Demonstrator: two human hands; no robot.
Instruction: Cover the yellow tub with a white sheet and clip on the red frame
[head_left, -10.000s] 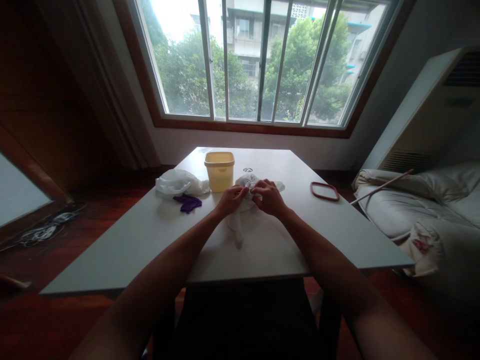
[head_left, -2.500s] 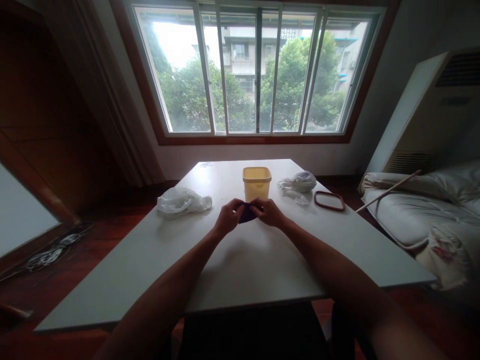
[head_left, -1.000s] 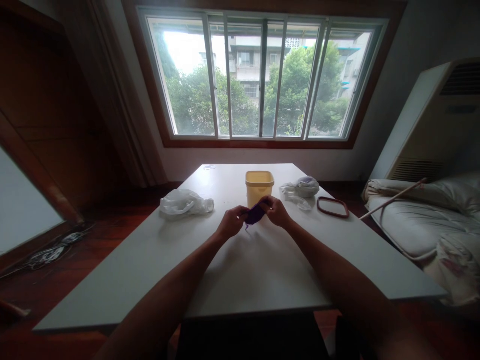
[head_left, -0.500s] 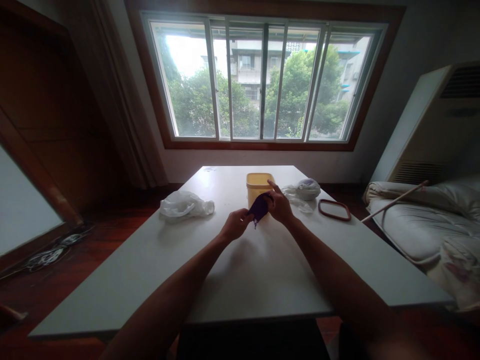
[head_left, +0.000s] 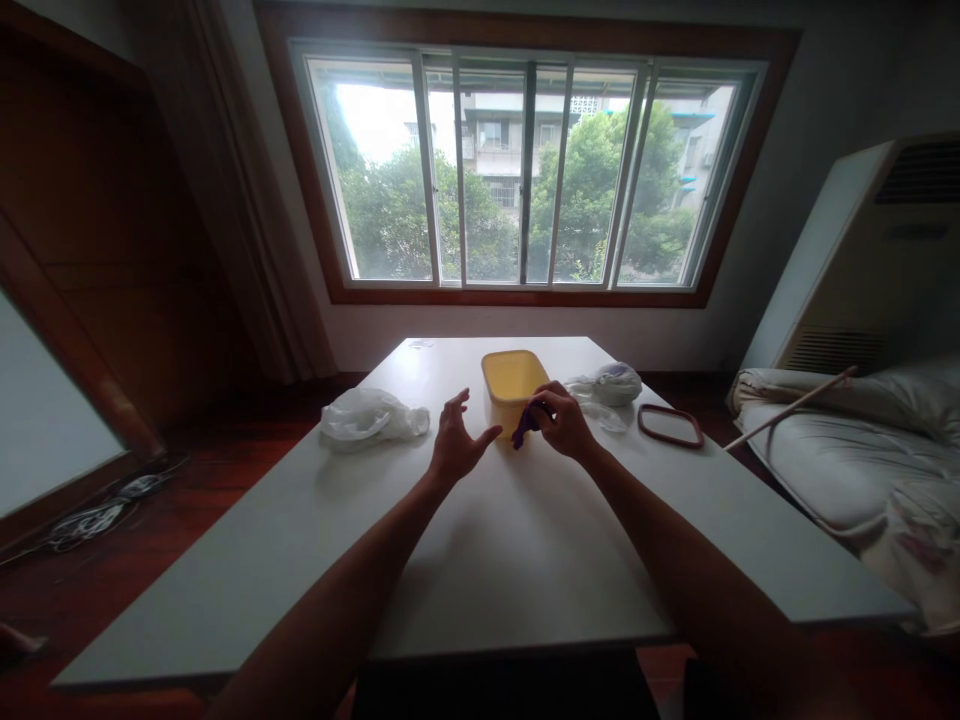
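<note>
Right hand (head_left: pixel 564 422) pinches purple cloth (head_left: pixel 529 418); left hand (head_left: pixel 456 445) spread, holding nothing. Yellow tub (head_left: pixel 508 402) just beyond both, nearer the right.

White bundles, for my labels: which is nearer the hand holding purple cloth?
The right bundle, just beyond the right hand; the left bundle lies farther off.

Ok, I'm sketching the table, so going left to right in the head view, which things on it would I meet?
White bag → yellow tub → white bundle → red frame.
</note>
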